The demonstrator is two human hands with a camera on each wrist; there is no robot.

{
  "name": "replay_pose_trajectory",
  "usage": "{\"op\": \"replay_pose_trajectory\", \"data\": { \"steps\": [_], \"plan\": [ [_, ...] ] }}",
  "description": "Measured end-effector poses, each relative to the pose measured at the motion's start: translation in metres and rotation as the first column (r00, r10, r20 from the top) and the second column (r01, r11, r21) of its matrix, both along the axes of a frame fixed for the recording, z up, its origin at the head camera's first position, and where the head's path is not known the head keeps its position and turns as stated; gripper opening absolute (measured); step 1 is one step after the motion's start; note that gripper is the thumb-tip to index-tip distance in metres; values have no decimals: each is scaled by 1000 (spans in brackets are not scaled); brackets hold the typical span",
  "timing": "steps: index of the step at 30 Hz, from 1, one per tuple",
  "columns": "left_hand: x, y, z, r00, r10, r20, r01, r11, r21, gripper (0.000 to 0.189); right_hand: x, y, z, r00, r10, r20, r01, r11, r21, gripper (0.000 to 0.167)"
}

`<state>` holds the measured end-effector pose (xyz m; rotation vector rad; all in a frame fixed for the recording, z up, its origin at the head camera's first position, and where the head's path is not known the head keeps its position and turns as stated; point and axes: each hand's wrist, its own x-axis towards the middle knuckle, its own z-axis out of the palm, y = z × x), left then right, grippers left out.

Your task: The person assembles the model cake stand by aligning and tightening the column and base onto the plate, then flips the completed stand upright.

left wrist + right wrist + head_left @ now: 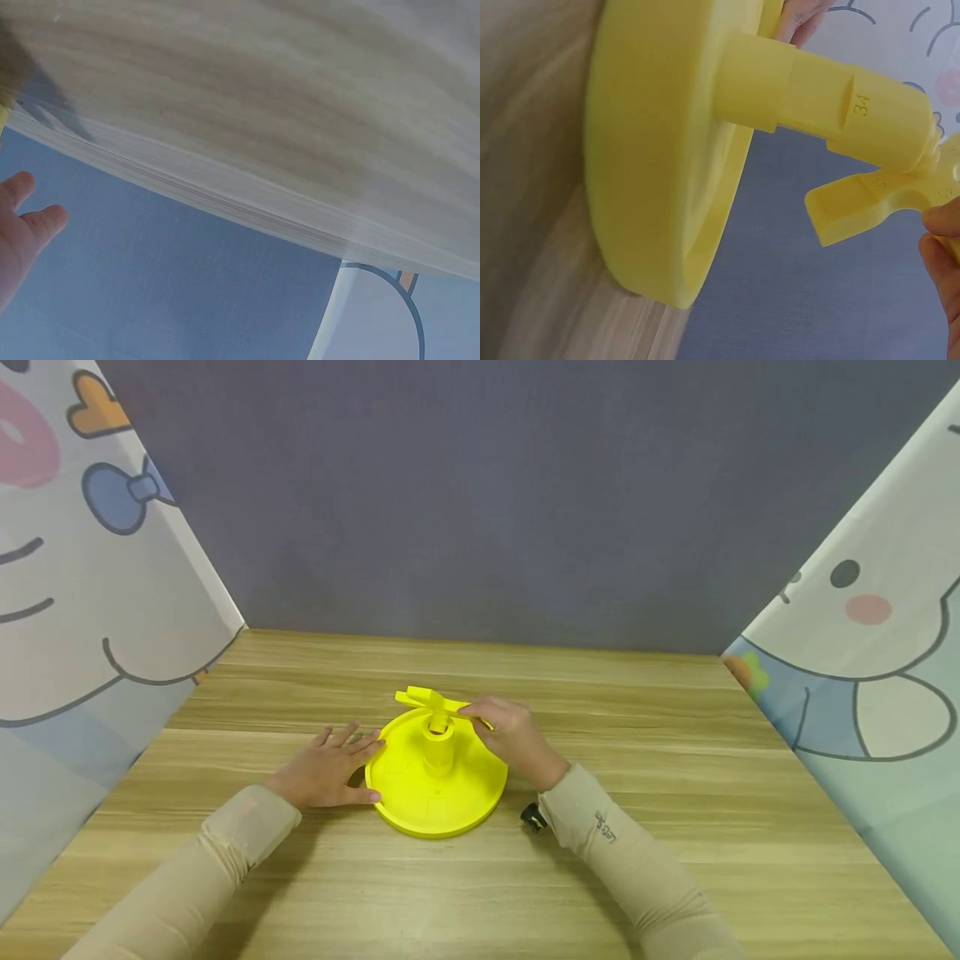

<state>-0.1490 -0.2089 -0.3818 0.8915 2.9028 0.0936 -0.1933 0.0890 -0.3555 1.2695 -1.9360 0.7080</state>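
Observation:
A yellow round base (pixel 468 802) with a raised rim lies flat on the table. From its middle rises a hollow yellow post (pixel 438 756), marked 34 in the right wrist view. Between thumb and fingers, my right hand (pixel 517 735) pinches one arm of a yellow branched piece (pixel 422 696). That piece sits tilted at the post's top opening, its lower stub right at the hole. My left hand (pixel 326 772) rests against the left side of the base, fingers spread and straight, fingertips at the rim. Only part of the left hand's fingers (pixel 41 225) shows in the left wrist view.
The wooden table (pixel 360 893) reaches back to a dark grey panel (pixel 480 510). Cartoon-printed panels (pixel 885 635) stand along both sides. A small black object (pixel 533 817) shows beside the right sleeve's cuff.

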Motion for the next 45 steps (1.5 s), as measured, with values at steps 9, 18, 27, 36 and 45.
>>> {"op": "replay_pose_trajectory", "data": {
  "steps": [9,18,27,36,45],
  "plan": [
    [-1,0,-3,1000,-4,-15,5,1000,5,86,-1,1,-2,995,5,-99,0,999,44,23],
    [-2,-1,-5,1000,-13,-23,13,1000,6,86,-2,1,-3,968,-41,-247,61,995,75,19],
    [-4,-2,-4,999,-16,-29,16,1000,12,87,-1,2,-1,966,-18,-258,47,993,108,14],
    [-1,-2,-2,1000,-11,-17,11,1000,6,86,2,3,-2,974,39,-222,-12,993,119,8],
    [0,-3,-2,1000,-11,-18,11,1000,20,85,2,4,-7,990,60,-128,-51,996,72,29]
  ]
}}
